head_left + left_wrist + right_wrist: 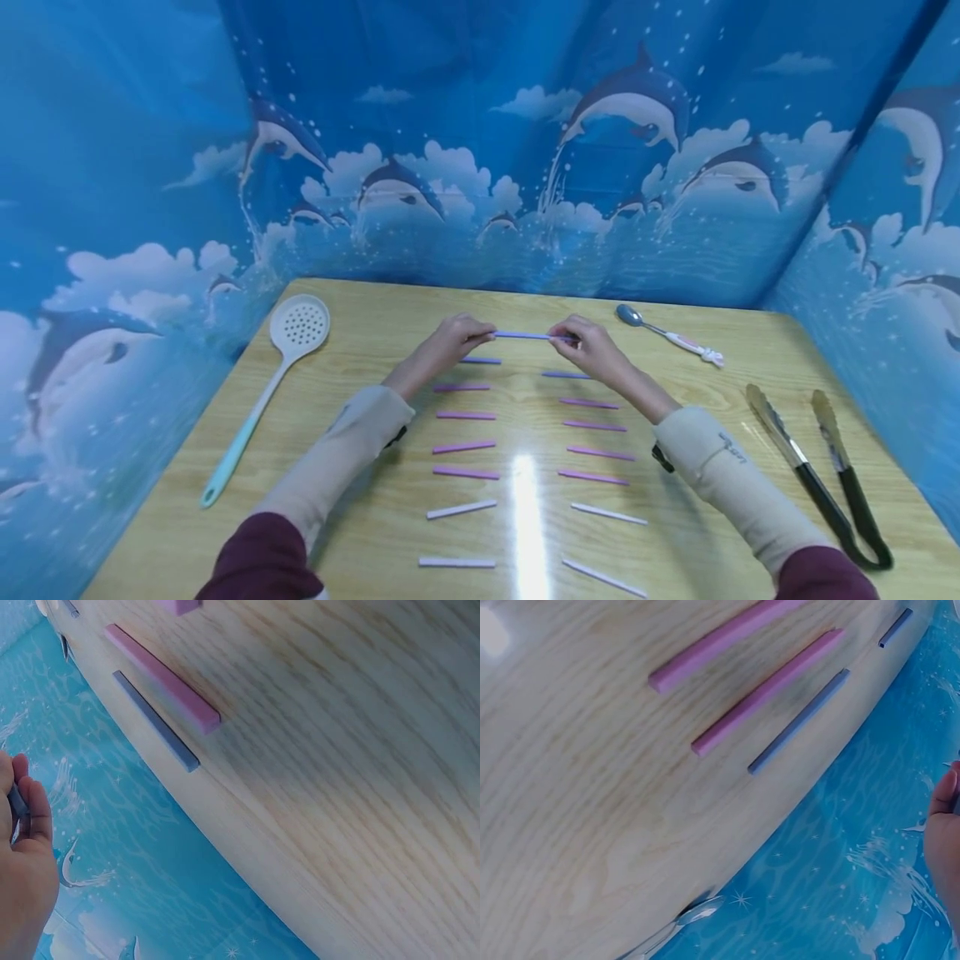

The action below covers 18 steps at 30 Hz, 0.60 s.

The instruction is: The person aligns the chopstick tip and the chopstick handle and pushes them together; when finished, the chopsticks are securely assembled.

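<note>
A thin straight blue-violet stick (pixel 521 335) spans the gap between both hands near the far side of the table. My left hand (pixel 463 336) pinches its left end with thumb and fingers; my right hand (pixel 588 343) pinches the right end. At the left edge of the left wrist view, the left hand (pixel 26 855) shows a dark bluish piece between its fingers. Just below the left hand lies a blue stick (pixel 482 361), and another blue stick (pixel 566 375) lies below the right hand. Only part of the right hand (pixel 945 840) enters the right wrist view.
Two columns of short sticks run toward me, several pink-purple (pixel 465 416) and pale lilac ones (pixel 457 563) nearest. A slotted skimmer (pixel 300 327) lies at left. At right are a spoon (pixel 660 330) and tongs (pixel 806 479). A dolphin-print curtain (pixel 480 150) borders the wooden table (pixel 360 333).
</note>
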{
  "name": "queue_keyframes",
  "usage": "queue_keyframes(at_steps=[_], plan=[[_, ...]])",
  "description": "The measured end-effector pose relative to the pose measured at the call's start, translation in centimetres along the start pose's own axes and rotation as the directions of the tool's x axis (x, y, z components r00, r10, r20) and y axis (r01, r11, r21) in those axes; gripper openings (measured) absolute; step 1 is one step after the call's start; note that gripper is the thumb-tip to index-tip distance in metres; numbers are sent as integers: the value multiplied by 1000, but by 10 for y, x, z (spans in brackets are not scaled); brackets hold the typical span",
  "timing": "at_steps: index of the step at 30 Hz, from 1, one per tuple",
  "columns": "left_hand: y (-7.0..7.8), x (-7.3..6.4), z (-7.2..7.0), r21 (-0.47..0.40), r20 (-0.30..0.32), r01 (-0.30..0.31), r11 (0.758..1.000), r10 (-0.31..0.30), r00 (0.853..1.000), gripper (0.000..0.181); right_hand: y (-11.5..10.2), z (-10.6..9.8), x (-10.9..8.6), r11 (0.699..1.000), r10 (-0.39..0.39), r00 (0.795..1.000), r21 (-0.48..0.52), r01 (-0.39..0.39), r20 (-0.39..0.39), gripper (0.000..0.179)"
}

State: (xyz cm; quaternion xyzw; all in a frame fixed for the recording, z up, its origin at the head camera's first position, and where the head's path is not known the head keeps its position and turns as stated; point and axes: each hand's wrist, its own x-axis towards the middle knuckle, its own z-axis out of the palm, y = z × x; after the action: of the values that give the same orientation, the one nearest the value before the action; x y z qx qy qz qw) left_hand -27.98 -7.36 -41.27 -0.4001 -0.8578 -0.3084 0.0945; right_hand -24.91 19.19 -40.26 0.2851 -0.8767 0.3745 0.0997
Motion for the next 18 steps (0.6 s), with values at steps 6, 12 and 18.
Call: queue_keyframes(at_steps=[6, 12, 18], plan=[[-2, 2, 3, -15, 20, 20, 1000, -19, 1000, 22, 3, 1, -2, 1000, 8, 999, -3, -8, -36, 10], [-2, 2, 4, -63, 38, 96, 993, -93, 995, 23, 8, 1, -5, 1000, 28, 997, -11, -29, -71, 11], [-3, 3, 3, -76, 85, 235, 969, -229, 970, 25, 14, 1, -6, 999, 40, 992, -25, -43, -117, 9]])
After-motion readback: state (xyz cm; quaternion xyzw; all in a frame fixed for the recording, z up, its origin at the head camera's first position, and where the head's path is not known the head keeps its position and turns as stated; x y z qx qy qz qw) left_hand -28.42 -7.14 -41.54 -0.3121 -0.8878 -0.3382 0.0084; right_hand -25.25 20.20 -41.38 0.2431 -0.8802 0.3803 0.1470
